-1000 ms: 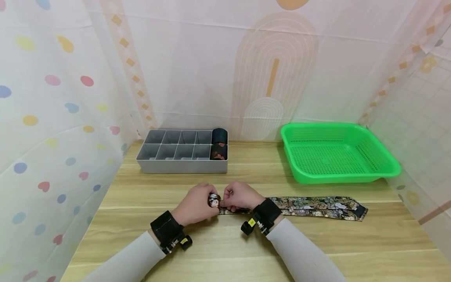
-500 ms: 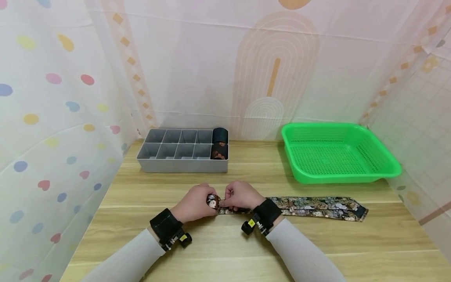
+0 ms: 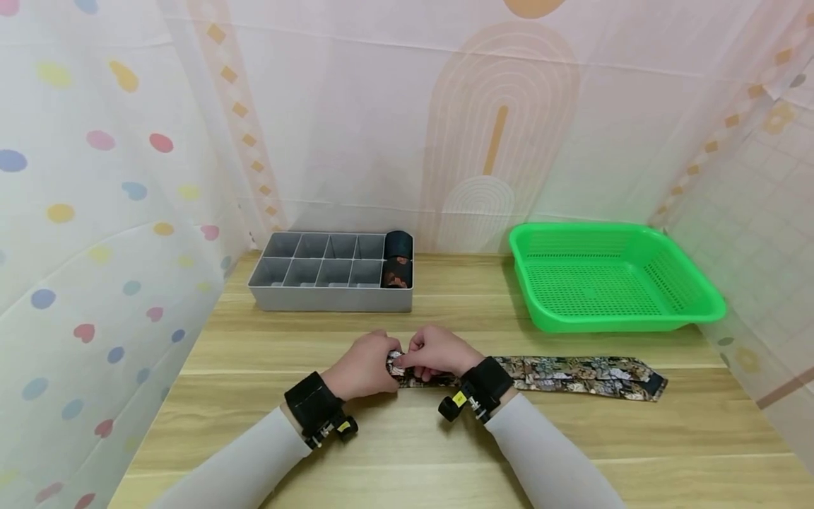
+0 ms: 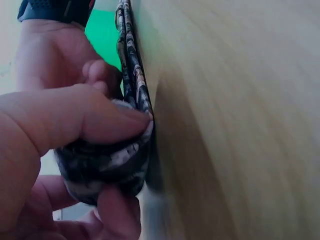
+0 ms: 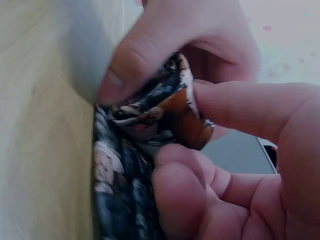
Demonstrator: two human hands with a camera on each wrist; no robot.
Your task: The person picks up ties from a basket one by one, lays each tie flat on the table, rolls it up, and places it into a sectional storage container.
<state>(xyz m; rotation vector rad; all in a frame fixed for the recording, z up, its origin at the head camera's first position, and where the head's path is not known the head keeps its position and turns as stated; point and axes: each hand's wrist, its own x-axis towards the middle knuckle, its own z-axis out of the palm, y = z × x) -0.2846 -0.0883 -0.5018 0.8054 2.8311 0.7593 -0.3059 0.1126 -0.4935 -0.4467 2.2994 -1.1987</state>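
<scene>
A necktie (image 3: 572, 375) with a dense, multicoloured figure pattern lies lengthwise on the table, its pointed end at the right. Its left end is wound into a roll (image 4: 105, 165). My left hand (image 3: 365, 367) grips that roll, thumb over one side and fingers round the other. My right hand (image 3: 445, 351) holds the tie just to the right, with its thumb (image 5: 225, 102) on the roll and its curled fingers (image 5: 177, 185) beside the flat layers. Part of the strip is hidden under my right hand in the head view.
Behind my hands stands a grey divided box (image 3: 331, 300); two rolled dark ties (image 3: 398, 272) fill its right-hand compartments. A green perforated basket (image 3: 617, 322) sits at the back right of the wooden table (image 3: 407, 452). Printed curtains (image 3: 356, 127) enclose the back and sides.
My left hand and the roll have moved slightly right along the tie. My right thumb has come onto the roll; the flat tie, box and basket stay put.
</scene>
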